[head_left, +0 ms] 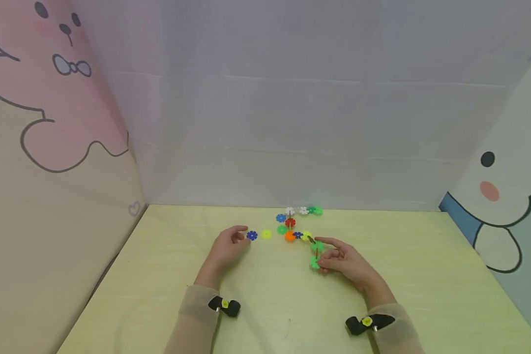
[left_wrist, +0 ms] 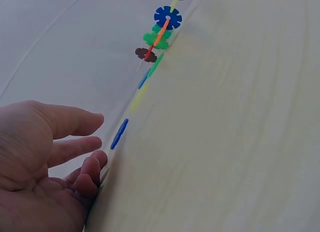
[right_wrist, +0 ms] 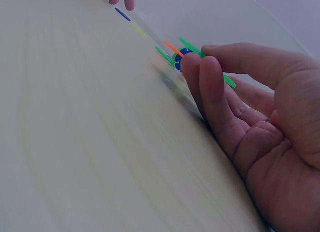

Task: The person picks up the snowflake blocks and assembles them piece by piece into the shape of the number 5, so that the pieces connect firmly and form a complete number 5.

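My right hand (head_left: 345,263) pinches a green snowflake disc (head_left: 314,263) at the end of a joined chain of notched plastic discs. Its index fingertip is at another green disc (head_left: 317,246), and parts of the chain are hidden behind the fingers in the right wrist view. A yellow disc (head_left: 307,235), a small blue disc (head_left: 298,235) and an orange disc (head_left: 289,236) follow along the chain to the left. My left hand (head_left: 226,247) rests low over the table, loosely curved and holding nothing. A loose dark blue disc (left_wrist: 119,134) lies just beyond its fingertips.
Loose yellow (head_left: 266,234), green (head_left: 281,229) and light blue (head_left: 280,218) discs lie on the pale table (head_left: 274,305). Behind them are a red disc (head_left: 290,222), white discs (head_left: 304,210) and more green ones (head_left: 318,210), near the back wall (head_left: 256,123). Printed side panels flank the table.
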### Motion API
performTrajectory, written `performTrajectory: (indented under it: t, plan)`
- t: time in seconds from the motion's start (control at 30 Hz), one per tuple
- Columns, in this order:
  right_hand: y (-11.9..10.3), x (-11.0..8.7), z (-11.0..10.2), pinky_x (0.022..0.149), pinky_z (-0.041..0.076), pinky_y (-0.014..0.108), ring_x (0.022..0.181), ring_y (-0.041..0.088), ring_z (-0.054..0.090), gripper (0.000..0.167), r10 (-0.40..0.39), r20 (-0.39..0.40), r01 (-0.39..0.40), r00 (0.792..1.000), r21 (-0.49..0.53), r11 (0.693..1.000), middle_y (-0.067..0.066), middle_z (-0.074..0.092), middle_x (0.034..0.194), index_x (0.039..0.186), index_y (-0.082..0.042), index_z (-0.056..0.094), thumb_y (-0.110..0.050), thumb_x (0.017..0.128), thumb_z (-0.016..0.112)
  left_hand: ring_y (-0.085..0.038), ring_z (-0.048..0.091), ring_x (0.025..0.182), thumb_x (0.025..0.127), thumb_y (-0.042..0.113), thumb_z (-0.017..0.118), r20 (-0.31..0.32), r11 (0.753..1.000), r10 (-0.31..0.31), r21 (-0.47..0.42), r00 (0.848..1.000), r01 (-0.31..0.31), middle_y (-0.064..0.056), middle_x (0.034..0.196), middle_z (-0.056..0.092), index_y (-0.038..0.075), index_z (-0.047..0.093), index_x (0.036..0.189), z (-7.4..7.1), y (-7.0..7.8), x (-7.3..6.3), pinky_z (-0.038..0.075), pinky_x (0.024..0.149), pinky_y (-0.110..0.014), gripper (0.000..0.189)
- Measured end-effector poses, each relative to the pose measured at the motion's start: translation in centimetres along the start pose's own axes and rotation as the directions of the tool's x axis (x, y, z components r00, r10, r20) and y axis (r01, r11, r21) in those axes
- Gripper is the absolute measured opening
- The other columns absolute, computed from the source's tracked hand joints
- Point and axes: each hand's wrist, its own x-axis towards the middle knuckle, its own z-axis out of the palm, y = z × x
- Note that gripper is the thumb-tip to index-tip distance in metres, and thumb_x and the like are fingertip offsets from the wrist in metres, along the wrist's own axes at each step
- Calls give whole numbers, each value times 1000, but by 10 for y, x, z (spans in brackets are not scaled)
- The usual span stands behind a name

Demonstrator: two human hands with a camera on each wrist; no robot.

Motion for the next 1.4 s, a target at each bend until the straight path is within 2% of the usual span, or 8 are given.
performTrajectory:
  t: [0.2,0.37,0.57,0.87,1.1,1.4]
  plan:
    - [0,1,0,84,64,34,89,20,76,74,5,0,-5,1000,-3,1000,13,76,103,165,2,41,-4,101,78,-23,55,95,99,14,74,48,994,77,75,996,-81,-14,118,66,5,70,144,2,-4,1,47,83,-39,47]
    - [-1,1,0,82,63,32,85,19,74,75,5,-8,-5,1000,-15,1000,13,76,103,165,3,40,-4,101,78,-23,54,92,97,11,76,44,989,101,99,994,-105,-14,115,65,6,76,133,3,-4,1,46,80,-38,37]
    - [-4,-1,4,80,63,32,84,20,74,76,9,-43,-11,999,-41,999,15,76,104,163,3,42,-3,98,80,-23,55,91,95,10,81,57,990,86,105,995,-92,-10,112,65,10,79,116,4,-4,0,45,78,-37,21]
    - [-7,-1,3,76,61,31,84,21,72,71,-26,-105,9,994,-155,988,17,74,103,162,3,45,-5,100,78,-21,54,87,94,8,83,56,990,89,105,994,-94,-7,108,64,9,79,119,6,-2,0,45,76,-36,25]
    - [-4,1,1,78,61,31,85,22,73,72,-6,-119,-11,993,-138,990,15,74,102,162,2,46,-7,99,80,-21,53,86,94,8,83,60,989,94,110,994,-100,-8,109,64,11,80,113,7,-1,-1,44,75,-36,19]
    - [-6,1,1,82,64,33,90,24,76,69,11,-107,-21,994,-96,995,15,73,103,163,3,45,-3,102,77,-22,54,87,92,11,86,68,991,65,109,996,-72,-7,108,65,9,78,111,8,3,-2,45,75,-36,21]
